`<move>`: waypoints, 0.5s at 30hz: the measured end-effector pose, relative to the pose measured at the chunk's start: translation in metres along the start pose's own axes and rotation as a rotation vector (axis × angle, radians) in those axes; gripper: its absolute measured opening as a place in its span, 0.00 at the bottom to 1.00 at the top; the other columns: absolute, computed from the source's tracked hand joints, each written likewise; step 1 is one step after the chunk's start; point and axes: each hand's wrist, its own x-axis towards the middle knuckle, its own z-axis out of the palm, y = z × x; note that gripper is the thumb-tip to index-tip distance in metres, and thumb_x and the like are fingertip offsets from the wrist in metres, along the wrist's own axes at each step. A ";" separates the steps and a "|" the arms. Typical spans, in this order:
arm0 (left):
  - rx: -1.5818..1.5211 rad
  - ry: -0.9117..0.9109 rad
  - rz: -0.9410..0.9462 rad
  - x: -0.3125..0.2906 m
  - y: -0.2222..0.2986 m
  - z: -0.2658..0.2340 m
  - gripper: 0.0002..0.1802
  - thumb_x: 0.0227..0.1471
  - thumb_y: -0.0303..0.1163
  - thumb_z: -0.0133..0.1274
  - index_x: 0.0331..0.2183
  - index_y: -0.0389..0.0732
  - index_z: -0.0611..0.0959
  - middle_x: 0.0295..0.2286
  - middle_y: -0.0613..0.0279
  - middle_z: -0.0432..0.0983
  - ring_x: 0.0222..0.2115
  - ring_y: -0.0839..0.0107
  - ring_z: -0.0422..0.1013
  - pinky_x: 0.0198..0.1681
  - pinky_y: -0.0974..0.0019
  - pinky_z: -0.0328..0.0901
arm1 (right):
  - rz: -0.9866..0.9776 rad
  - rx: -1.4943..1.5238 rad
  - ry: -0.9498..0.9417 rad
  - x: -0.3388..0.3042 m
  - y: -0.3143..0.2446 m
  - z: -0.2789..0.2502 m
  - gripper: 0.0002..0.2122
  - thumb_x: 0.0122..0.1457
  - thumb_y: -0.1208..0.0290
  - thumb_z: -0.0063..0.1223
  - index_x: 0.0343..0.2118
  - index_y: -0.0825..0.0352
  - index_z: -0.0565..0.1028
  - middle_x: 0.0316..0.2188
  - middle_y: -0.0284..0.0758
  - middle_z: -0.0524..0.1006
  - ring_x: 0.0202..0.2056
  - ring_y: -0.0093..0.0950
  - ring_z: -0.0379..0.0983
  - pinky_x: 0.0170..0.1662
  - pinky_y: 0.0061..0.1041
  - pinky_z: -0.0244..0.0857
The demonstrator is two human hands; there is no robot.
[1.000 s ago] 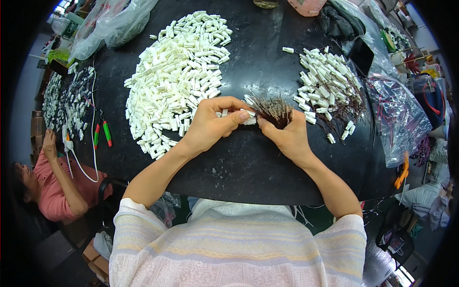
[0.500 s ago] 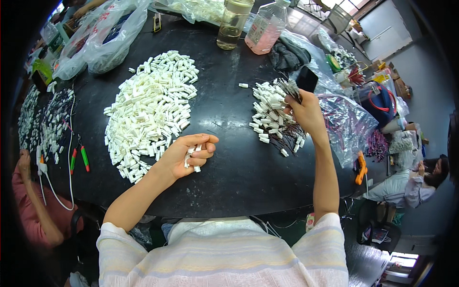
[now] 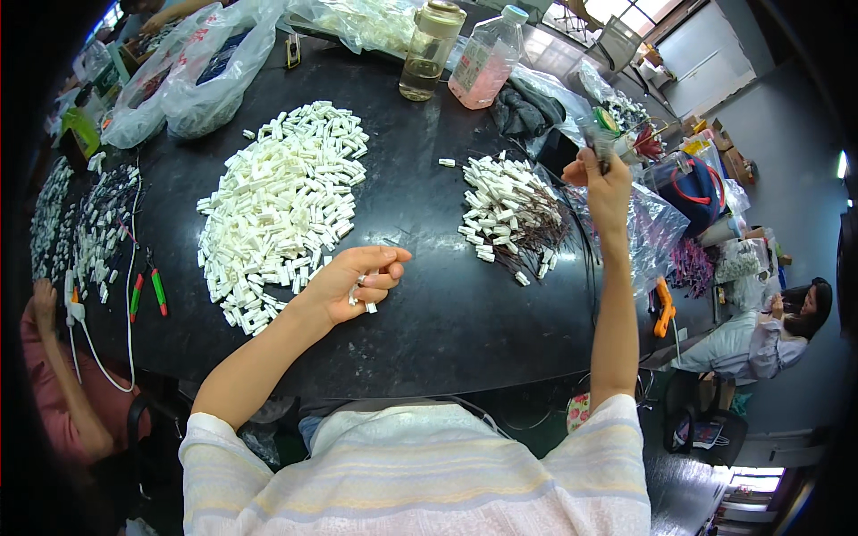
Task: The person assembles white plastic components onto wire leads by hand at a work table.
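Note:
My left hand (image 3: 357, 279) is curled, palm toward me, around a few small white plastic connector housings (image 3: 370, 307) that poke out below its fingers. To its left spreads a big heap of loose white connector housings (image 3: 277, 201). My right hand (image 3: 608, 198) is raised at the right side of the table, closed on a bundle of thin dark wires (image 3: 602, 141); the upper ends look greyish and blurred, and long strands hang down past the wrist. Left of that hand lies a smaller pile of white connectors with dark wires (image 3: 509, 210). One loose connector (image 3: 447, 163) lies beside this pile.
A glass jar (image 3: 427, 67) and a bottle with pink liquid (image 3: 483, 71) stand at the back, near a dark phone (image 3: 558, 152). Plastic bags (image 3: 210, 98) fill the far left. An orange glue gun (image 3: 663, 308) lies right. Other people sit at both sides.
My right hand has lifted away from the wired pile, up and to the right, drawing the wire bundle with it. My left hand stays nearly in place, still curled around its connector housings.

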 end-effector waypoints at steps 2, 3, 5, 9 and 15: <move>0.152 -0.021 0.047 -0.001 -0.002 0.001 0.08 0.51 0.26 0.44 0.33 0.30 0.72 0.21 0.62 0.66 0.12 0.87 0.52 0.08 0.84 0.44 | 0.107 0.731 0.036 -0.010 -0.015 0.020 0.09 0.55 0.69 0.46 0.25 0.71 0.68 0.13 0.32 0.67 0.15 0.23 0.66 0.18 0.21 0.62; 0.148 -0.015 0.057 0.002 -0.003 0.005 0.08 0.51 0.26 0.44 0.33 0.30 0.72 0.21 0.62 0.66 0.12 0.87 0.52 0.08 0.84 0.44 | 0.250 0.996 -0.072 -0.016 -0.023 0.032 0.09 0.55 0.69 0.47 0.25 0.70 0.68 0.12 0.29 0.63 0.13 0.19 0.59 0.17 0.20 0.58; 0.279 -0.032 0.082 0.010 -0.008 0.024 0.09 0.47 0.28 0.50 0.30 0.32 0.72 0.20 0.64 0.66 0.11 0.88 0.53 0.08 0.84 0.44 | 0.446 1.337 -0.272 -0.030 -0.029 0.059 0.08 0.56 0.69 0.44 0.28 0.69 0.66 0.12 0.25 0.56 0.14 0.17 0.51 0.18 0.18 0.49; 0.403 -0.062 0.128 0.012 -0.015 0.048 0.08 0.48 0.29 0.51 0.27 0.33 0.74 0.19 0.64 0.66 0.10 0.88 0.51 0.09 0.83 0.43 | 0.685 1.639 -0.458 -0.047 -0.040 0.112 0.07 0.58 0.69 0.40 0.28 0.67 0.66 0.12 0.24 0.54 0.14 0.15 0.48 0.18 0.16 0.47; 0.379 -0.088 0.222 0.006 -0.022 0.029 0.10 0.45 0.28 0.54 0.20 0.36 0.71 0.15 0.67 0.62 0.11 0.86 0.53 0.09 0.81 0.44 | 0.672 1.618 -0.552 -0.056 -0.049 0.149 0.09 0.59 0.68 0.38 0.24 0.64 0.64 0.11 0.22 0.52 0.12 0.14 0.44 0.15 0.15 0.41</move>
